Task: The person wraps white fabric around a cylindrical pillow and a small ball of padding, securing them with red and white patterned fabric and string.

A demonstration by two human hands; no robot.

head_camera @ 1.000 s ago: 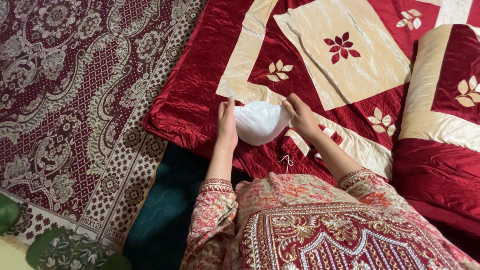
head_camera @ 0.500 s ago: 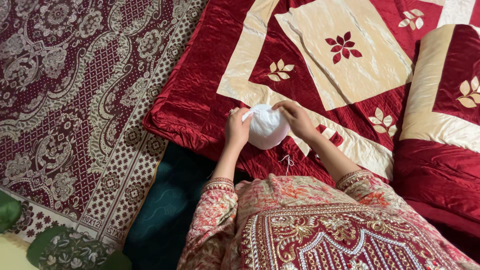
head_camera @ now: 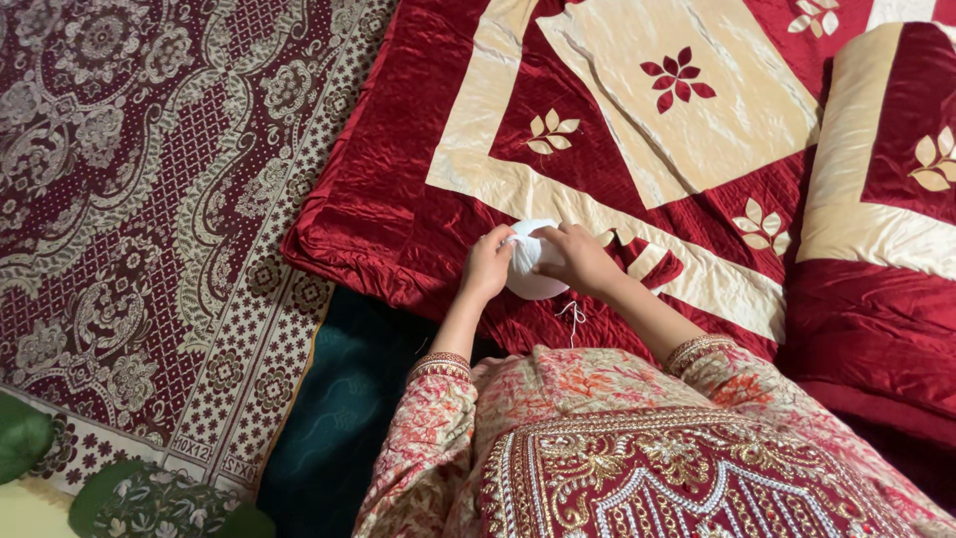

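my left hand [head_camera: 487,263] and my right hand [head_camera: 575,257] are close together, both closed on a small white cloth bundle [head_camera: 528,271] that sits between them, the fingers of each curled over its top edge. most of the bundle is hidden behind my knuckles; only a rounded white part shows between the two hands and a little below them. the bundle is held just above the near edge of the red and cream satin quilt [head_camera: 468,120], which spreads away from me with leaf and flower patches on it. whether the bundle rests on the quilt or hangs clear of it i cannot tell. a short white thread [head_camera: 573,317] hangs just below my right wrist, against the red fabric. to the right lies a matching red and cream pillow [head_camera: 886,149]. to the left the patterned maroon carpet [head_camera: 149,199] covers the floor, and a dark green mat [head_camera: 339,408] lies between it and my embroidered sleeves [head_camera: 438,371].
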